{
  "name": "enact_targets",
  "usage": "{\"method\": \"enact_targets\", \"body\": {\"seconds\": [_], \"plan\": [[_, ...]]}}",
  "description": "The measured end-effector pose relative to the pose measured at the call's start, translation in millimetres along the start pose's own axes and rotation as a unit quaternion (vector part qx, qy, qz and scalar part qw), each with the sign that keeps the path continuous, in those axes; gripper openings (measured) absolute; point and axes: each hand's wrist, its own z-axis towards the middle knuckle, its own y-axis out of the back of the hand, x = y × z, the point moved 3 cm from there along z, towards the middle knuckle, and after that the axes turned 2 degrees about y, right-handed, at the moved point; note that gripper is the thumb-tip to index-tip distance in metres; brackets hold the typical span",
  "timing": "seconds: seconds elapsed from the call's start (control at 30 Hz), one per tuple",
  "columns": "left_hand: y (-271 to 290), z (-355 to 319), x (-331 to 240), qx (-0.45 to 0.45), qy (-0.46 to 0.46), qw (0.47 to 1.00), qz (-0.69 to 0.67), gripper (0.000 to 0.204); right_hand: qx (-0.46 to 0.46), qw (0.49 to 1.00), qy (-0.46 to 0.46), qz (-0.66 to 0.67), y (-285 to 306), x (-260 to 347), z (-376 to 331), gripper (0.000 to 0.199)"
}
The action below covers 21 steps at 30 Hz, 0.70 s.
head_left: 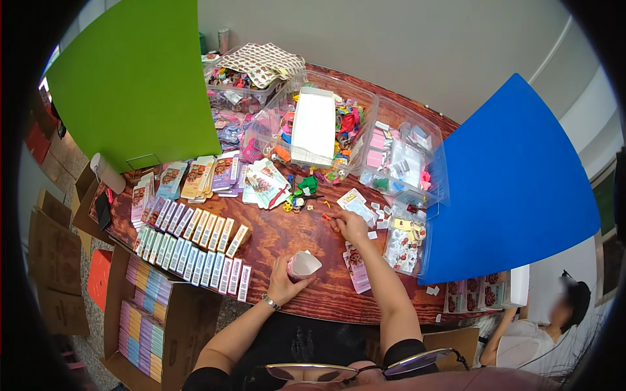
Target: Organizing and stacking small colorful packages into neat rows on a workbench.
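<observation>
Pink and white, the small open box (304,264) sits in your left hand (285,277), fingers wrapped round its side, mouth tilted toward two o'clock, low on the wooden table (293,234). Your right hand (349,226) reaches to about one o'clock of the box and pinches a tiny orange piece (328,217) between thumb and fingertips, just above the table.

Risks from here, as I judge them: that piece is small and the pinch is light, so it could slip and vanish among the loose bits (297,203) at eleven o'clock. Squeeze the thin box too hard and its mouth may buckle. Your right forearm also hangs over a stack of flat packets (357,270) at three o'clock of the box; a careless sweep could push them toward the table's near edge.
</observation>
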Motion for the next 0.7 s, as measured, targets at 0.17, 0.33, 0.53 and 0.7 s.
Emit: {"method": "enact_targets", "body": {"seconds": [0.17,0.33,0.53,0.7], "plan": [[3,-5,8,-0.005,0.007,1.0,0.0,0.071,0.021,0.997,0.014,0.07,10,11,10,0.03],[0,-4,11,0.002,0.022,1.0,-0.006,0.073,0.021,0.983,-0.13,-0.131,43,-39,14,0.057],[2,-4,7,0.001,0.017,1.0,0.002,0.075,0.058,0.983,-0.163,-0.062,46,-58,21,0.059],[0,-3,4,0.0,0.013,1.0,0.005,0.075,-0.011,0.986,-0.118,0.119,45,-77,29,0.042]]}}
